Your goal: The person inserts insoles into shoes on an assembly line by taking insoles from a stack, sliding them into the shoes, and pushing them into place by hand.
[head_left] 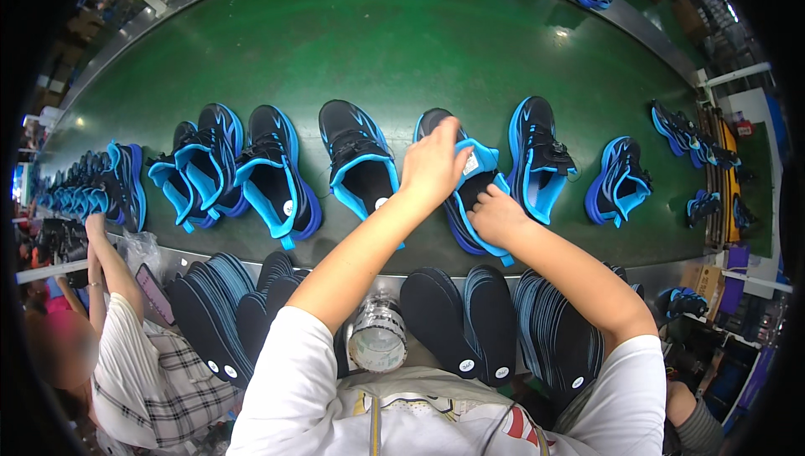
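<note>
In the middle of the green belt lies a black and blue sneaker, its toe pointing away from me. My left hand covers part of its upper, with the thumb beside the raised blue tongue, which bears a white label. My right hand is curled at the collar, fingertips at the shoe's opening. The inside of this sneaker is partly hidden by both hands. On its left another sneaker sits close to my left forearm. On its right a further sneaker stands near my right hand.
More sneakers line the green belt on both sides. Stacks of dark insoles and a pair of insoles lie along the near edge, beside a clear round container. A co-worker's arm reaches in at left.
</note>
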The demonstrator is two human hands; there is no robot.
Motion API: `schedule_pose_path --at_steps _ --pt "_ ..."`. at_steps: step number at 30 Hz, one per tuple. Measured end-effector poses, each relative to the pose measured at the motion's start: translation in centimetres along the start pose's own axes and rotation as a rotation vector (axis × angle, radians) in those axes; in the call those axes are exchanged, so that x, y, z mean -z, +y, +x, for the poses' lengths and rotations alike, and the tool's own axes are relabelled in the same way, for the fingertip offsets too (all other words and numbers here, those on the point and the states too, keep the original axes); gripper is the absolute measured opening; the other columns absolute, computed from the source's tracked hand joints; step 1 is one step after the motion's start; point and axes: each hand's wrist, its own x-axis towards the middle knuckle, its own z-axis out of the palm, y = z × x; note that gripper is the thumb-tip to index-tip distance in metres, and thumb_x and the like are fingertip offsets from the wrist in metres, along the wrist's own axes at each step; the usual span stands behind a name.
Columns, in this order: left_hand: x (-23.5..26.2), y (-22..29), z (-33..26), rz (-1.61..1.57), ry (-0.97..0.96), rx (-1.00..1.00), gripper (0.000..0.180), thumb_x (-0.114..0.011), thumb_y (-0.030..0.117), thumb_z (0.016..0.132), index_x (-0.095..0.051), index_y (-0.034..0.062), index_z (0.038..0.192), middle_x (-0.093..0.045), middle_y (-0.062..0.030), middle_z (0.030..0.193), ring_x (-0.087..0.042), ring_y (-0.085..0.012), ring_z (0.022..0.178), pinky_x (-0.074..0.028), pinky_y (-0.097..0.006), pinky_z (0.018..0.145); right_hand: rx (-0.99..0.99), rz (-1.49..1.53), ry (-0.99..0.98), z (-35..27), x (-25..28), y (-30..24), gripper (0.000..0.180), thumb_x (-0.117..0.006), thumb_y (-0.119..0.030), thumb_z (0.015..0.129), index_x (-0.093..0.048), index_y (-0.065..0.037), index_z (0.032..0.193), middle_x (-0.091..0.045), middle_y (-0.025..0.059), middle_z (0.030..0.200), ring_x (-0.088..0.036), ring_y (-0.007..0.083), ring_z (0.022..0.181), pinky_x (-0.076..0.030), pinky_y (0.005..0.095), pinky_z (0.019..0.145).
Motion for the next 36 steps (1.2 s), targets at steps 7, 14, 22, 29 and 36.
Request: schedule_pose_path --at_steps 7,14,22,29,36 --pt "-0.4 1.5 -0.3 0.516 -0.145 -0.494 0.034 -0.067 0.022 0.063 -0.049 0.0062 0.087 -0.048 -0.0084 0.08 -0.054 -0.0249 0.068 -0.042 -0.036 0.058 -0.124 0.594 -0.263 -2.3 1.6 -1.2 0.049 -0.029 -0.033 0.083 -0.058 0.005 0.093 -0.061 0.0201 0.091 -0.054 0.0219 0.101 -0.007 0.0406 0.107" --pt "0.5 0.2 -1.5 0.492 -0.181 -0.525 0.028 -0.065 0.022 0.071 -0.047 0.0047 0.084 -0.047 -0.0103 0.083 -0.054 -0.0268 0.069 -0.044 -0.038 0.059 -0.462 0.518 0.876 -7.7 -2.3 -6.4 0.02 -0.06 -0.016 0.073 -0.06 -0.003 0.088 -0.05 0.0129 0.098 -0.048 0.0287 0.097 -0.025 0.0516 0.095" --pt "2.3 0.8 -3.8 0.262 -0.158 -0.53 0.011 -0.06 0.01 0.075 -0.051 0.0031 0.076 -0.046 -0.0102 0.071 -0.051 -0.0284 0.063 -0.041 -0.034 0.056 -0.531 1.05 0.903 -8.0 -5.1 -10.4 0.024 -0.058 -0.015 0.081 -0.058 -0.006 0.103 -0.039 0.0215 0.11 -0.055 0.0342 0.085 -0.048 0.0395 0.069" --pt "5.9 1.3 -0.3 -1.147 -0.113 0.265 0.013 -0.057 0.016 0.084 -0.047 0.0107 0.078 -0.054 -0.0104 0.109 -0.035 -0.0053 0.043 -0.027 -0.02 0.042 -0.288 1.373 0.797 -10.9 -1.7 -7.4 0.068 -0.055 -0.022 0.083 -0.017 0.001 0.134 -0.035 0.028 0.126 -0.042 0.039 0.112 -0.039 0.0389 0.091" --pt "7.1 3.4 -1.9 -0.996 -0.396 0.448 0.025 -0.053 0.026 0.087 -0.038 0.0125 0.072 -0.037 0.0031 0.06 -0.031 -0.0048 0.044 -0.022 -0.02 0.04 -0.895 0.826 0.815 -26.1 -6.8 -5.3 0.055 -0.061 -0.018 0.076 -0.039 -0.005 0.126 -0.036 0.0212 0.128 -0.039 0.0383 0.114 -0.032 0.041 0.096"
